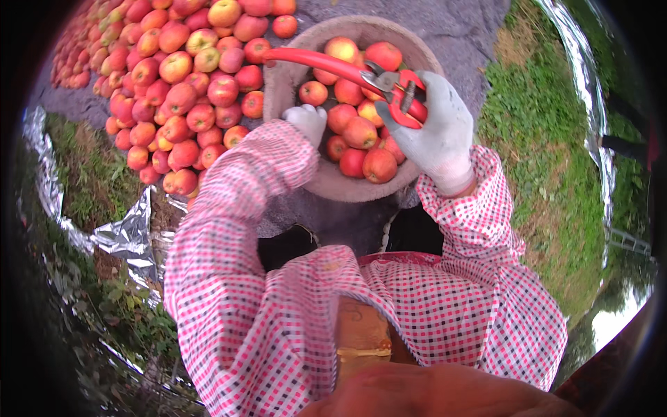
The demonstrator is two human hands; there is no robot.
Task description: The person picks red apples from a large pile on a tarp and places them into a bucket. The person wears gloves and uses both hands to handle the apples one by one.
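My right hand (435, 130), in a pale work glove, is closed on red-handled pruning shears (398, 94) above the right side of a round, fabric-like lined basket (365, 192). A red curved bar (318, 60), apparently the basket's handle, runs from the left rim to beneath the shears. Red and yellow apples (359, 132) lie inside the basket. My left hand (308, 122), also gloved, is at the basket's left inner side, beside an apple (313, 93). Its fingers are partly hidden, and whether it grips anything cannot be told.
A large pile of apples (182, 99) spreads over a grey ground cloth (458, 31) at the left. Crumpled silver reflective film (127, 234) lies at the lower left, with another strip (589, 94) along the right. Grass (536, 172) borders the cloth; a metal ladder (630, 242) shows far right.
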